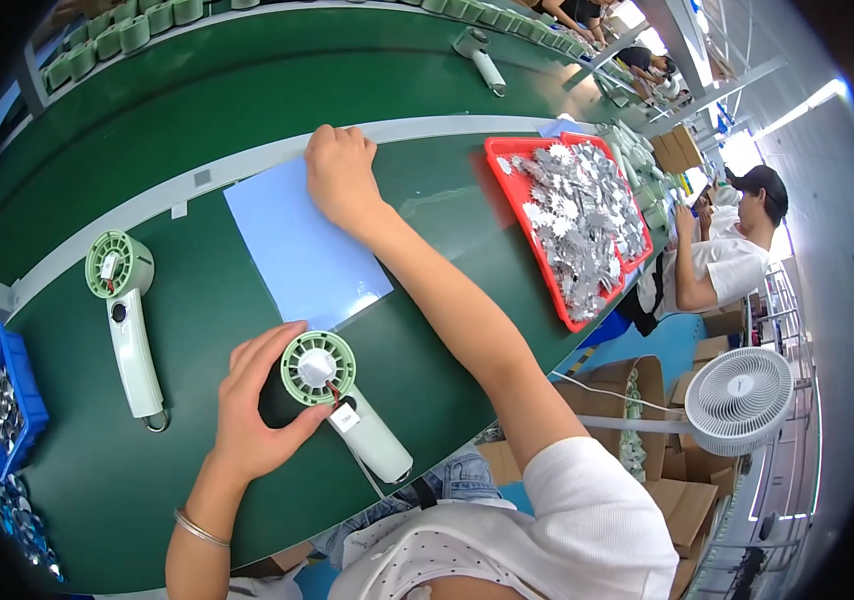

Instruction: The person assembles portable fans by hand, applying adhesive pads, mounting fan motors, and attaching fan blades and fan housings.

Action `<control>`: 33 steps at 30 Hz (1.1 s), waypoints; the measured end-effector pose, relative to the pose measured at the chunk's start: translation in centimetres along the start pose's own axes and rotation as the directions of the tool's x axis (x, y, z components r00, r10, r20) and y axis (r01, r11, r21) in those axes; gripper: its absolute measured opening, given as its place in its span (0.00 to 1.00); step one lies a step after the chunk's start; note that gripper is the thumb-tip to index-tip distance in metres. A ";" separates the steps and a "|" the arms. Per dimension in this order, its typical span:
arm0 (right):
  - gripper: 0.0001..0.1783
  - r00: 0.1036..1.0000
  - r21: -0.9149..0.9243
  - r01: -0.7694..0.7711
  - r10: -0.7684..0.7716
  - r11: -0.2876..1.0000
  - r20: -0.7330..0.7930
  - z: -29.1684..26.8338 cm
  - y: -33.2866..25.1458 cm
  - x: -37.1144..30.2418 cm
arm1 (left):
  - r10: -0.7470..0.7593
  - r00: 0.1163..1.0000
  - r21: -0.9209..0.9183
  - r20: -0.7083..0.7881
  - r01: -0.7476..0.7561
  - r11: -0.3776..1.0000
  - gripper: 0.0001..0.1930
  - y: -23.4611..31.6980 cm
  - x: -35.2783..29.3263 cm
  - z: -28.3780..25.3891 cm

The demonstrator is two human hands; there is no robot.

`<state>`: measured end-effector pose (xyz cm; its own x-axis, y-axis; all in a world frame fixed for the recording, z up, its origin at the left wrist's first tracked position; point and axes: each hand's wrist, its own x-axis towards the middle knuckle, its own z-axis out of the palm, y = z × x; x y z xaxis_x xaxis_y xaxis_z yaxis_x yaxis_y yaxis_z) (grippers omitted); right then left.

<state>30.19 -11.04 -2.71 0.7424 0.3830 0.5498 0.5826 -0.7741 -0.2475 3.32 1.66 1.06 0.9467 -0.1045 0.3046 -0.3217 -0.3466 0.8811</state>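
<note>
On the green tabletop [427, 215], a pale handheld fan [372, 437] is held near the front edge by the left hand [257, 410], its thumb and fingers curved around the green round head [316, 368]. The handle is directed toward the person's body, slanting right; a small white tag [344, 416] is seen where head and handle meet.

The right hand [340, 180] is placed at the far end of a blue sheet [297, 250], fingers curled; whether anything is gripped cannot be told. The sheet is laid flat, just beyond the fan.

To the left, a second fan [134, 350] is laid apart, with a blue bin [35, 400] farther left. To the right, metal pieces [582, 225] are heaped in red trays [510, 185].
</note>
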 end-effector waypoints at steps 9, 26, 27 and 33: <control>0.10 0.993 0.297 -0.111 0.117 0.949 -0.004 -1.9 1.7 0.5 | -0.016 1.000 0.010 0.007 0.016 1.000 0.37 0.2 0.2 0.2; 0.20 0.723 0.677 -0.649 0.005 0.346 0.690 -18.7 -7.0 -10.0 | 0.045 0.998 -0.029 -0.035 -0.046 0.999 0.38 -0.8 -0.4 0.2; 0.20 0.715 0.669 -0.657 0.007 0.348 0.699 -18.6 -7.4 -10.2 | 0.056 0.998 -0.021 -0.036 -0.057 0.998 0.38 -0.8 -0.4 0.3; 0.21 0.745 0.671 -0.605 0.008 0.428 0.667 -18.1 -8.8 -10.2 | 0.064 0.997 -0.021 -0.049 -0.065 0.998 0.39 -0.8 -0.4 0.3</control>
<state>11.53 -17.19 8.29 0.7780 0.6157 -0.1249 0.0220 -0.2254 -0.9740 3.22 1.66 0.15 0.9223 -0.0810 0.3778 -0.3831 -0.3198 0.8666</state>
